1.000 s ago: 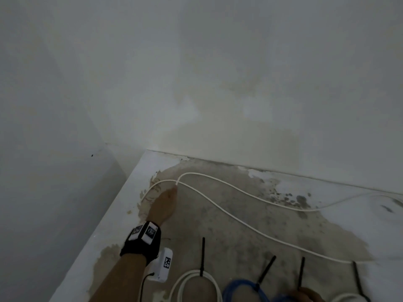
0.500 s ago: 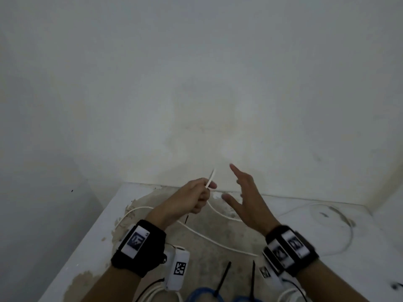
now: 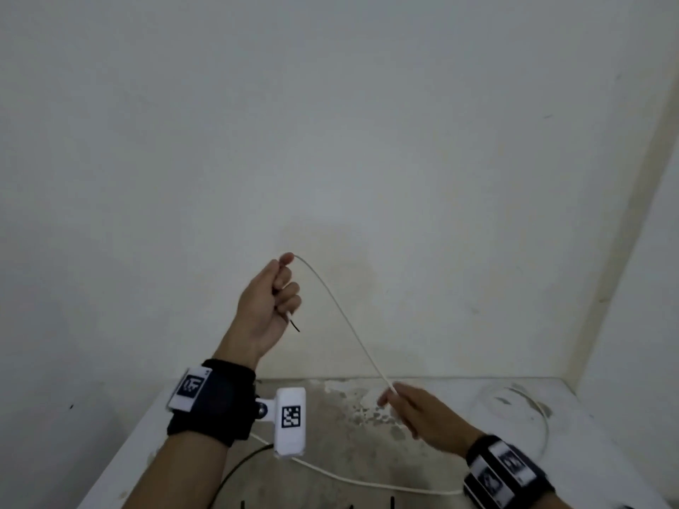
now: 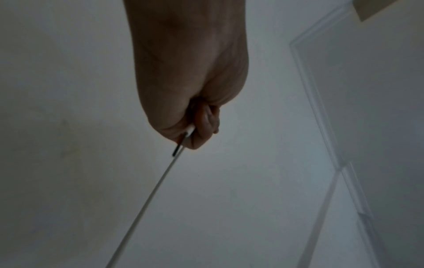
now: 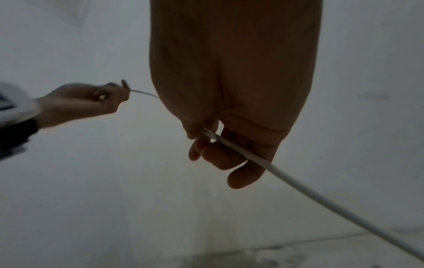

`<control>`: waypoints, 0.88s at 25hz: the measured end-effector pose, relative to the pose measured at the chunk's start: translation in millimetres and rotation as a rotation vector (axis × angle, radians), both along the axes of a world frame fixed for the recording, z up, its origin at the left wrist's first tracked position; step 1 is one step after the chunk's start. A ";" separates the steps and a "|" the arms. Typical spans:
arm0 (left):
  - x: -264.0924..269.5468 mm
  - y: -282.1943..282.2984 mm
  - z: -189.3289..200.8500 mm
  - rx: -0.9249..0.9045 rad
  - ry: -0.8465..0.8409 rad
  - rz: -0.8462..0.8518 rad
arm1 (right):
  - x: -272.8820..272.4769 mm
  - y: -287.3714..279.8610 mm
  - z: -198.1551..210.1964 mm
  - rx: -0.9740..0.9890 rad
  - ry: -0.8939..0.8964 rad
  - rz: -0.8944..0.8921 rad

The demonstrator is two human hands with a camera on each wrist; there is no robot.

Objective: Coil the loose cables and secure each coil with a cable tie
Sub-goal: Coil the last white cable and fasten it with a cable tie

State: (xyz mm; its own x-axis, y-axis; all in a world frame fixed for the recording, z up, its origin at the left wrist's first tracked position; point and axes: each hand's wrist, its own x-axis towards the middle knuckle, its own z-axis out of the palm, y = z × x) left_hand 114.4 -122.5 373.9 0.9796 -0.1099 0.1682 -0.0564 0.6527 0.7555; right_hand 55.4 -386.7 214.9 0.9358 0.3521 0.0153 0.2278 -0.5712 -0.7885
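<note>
A thin white cable [image 3: 341,317] arcs through the air from my raised left hand [image 3: 279,288] down to my right hand [image 3: 408,404]. My left hand grips the cable's end in a fist, and a short dark tip [image 3: 295,326] sticks out below the fingers [image 4: 204,125]. The right hand pinches the cable [image 5: 263,161] lower down, just above the table. From there the cable [image 3: 367,481] trails over the table and loops at the right [image 3: 540,416]. The tops of black cable ties [image 3: 392,503] peek in at the bottom edge.
The table [image 3: 121,461] is white with a worn grey-brown patch in the middle and sits in a corner between pale walls [image 3: 330,123]. A dark wire [image 3: 235,472] runs from my left wrist camera [image 3: 291,422].
My left hand has risen high with the cable end. The right hand, open half a second ago, has dropped and now pinches the cable, drawing a length taut between the hands.
</note>
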 end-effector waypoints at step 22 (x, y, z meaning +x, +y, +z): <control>-66.1 -110.4 -12.1 0.255 0.081 -0.688 | -24.6 -63.2 160.6 0.161 -0.411 -0.142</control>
State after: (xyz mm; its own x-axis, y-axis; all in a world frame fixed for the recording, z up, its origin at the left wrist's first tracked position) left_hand 48.4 -232.9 361.8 0.6832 -0.7301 -0.0147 0.3649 0.3239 0.8729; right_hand 30.9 -449.9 375.5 0.8796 0.1834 0.4389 0.4682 -0.4971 -0.7306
